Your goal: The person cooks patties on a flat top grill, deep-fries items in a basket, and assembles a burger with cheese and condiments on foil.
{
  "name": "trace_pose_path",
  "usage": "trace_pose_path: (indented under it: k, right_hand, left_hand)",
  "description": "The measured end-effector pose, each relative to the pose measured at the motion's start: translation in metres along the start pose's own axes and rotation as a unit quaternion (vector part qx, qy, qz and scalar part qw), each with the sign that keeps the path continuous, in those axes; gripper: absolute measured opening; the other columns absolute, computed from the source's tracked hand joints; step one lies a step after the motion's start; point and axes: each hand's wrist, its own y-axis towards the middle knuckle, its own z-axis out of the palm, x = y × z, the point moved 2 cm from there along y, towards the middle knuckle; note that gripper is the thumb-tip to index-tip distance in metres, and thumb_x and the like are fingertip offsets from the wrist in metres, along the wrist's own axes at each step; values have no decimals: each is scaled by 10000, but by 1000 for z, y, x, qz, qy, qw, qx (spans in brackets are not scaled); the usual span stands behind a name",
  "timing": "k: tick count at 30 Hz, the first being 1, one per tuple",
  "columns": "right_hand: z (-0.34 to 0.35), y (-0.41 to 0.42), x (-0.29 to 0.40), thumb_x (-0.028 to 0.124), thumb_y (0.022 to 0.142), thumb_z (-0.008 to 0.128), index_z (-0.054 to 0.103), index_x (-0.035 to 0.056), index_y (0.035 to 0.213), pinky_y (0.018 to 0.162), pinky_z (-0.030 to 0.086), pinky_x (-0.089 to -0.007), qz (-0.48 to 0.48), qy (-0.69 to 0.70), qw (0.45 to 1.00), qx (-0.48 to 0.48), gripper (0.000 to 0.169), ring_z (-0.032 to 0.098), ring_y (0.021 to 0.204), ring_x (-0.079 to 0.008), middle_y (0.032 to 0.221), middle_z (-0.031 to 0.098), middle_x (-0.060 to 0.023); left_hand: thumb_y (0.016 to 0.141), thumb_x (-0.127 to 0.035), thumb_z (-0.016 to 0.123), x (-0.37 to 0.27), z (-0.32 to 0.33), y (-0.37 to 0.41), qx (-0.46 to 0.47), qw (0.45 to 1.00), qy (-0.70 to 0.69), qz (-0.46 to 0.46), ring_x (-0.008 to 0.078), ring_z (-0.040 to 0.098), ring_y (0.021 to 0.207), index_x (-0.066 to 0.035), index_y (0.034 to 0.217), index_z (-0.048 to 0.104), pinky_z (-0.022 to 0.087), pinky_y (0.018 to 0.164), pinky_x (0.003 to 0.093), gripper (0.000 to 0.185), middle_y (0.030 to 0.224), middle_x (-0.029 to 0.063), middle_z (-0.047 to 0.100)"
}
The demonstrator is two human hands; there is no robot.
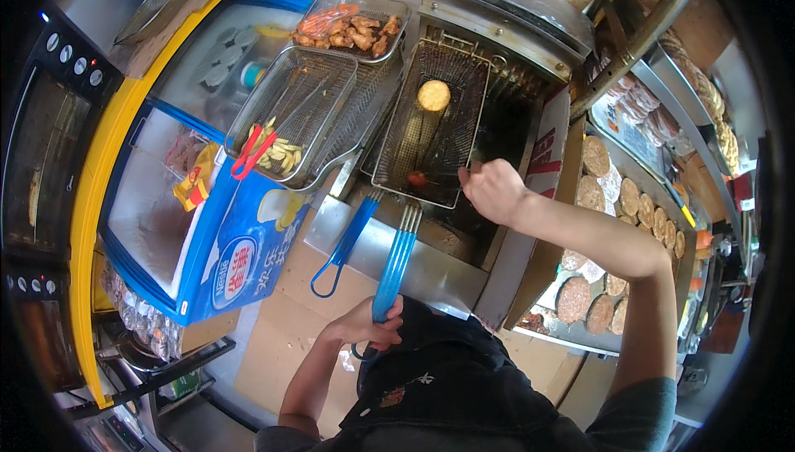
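Note:
My left hand (372, 326) grips the blue-coated handle (397, 262) of a wire fry basket (380, 135). The basket is over the fryer vat (512, 122). Inside it, a round golden patty (433, 96) lies towards the far end, and a small reddish-brown piece of food (417, 178) is at the near end. My right hand (495, 191) is at the basket's near right rim with its fingers curled. Whether it pinches something thin there is unclear. A second blue handle (348, 241) sticks out to the left of the held one.
Left of the fryer, a wire basket (340, 88) holds fries (279, 152) and red-tipped tongs (253, 152). Behind it are fried chicken pieces (360, 35) in another basket. Both are above a blue chest freezer (248, 253). A cardboard panel (546, 209) separates the fryer from a griddle with several patties (574, 300).

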Motion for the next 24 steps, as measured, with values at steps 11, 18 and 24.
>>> trace_pose_path:
  k: [11,18,24]
  right_hand:
    - [0,2,-44,152,838,500,645,49,882,688,510,-351,120,72,990,31,183,669,770,-260,813,681,-121]
    - [-4,7,-52,144,822,512,644,55,874,654,511,-333,154,20,988,-13,167,666,762,-237,795,681,-103]
    - [-1,7,-62,125,825,500,632,53,872,645,512,-327,186,-10,982,-35,157,665,747,-231,781,679,-93]
  left_hand:
    - [696,181,596,6,-2,0,26,999,-7,26,93,378,480,-126,795,338,328,424,254,413,597,-23,334]
    - [717,151,590,11,-4,1,32,999,16,40,84,379,495,-132,804,343,340,435,246,385,607,-27,343]
    - [711,139,596,9,-3,-2,28,999,12,35,87,390,498,-131,803,342,343,432,251,382,612,-23,345]
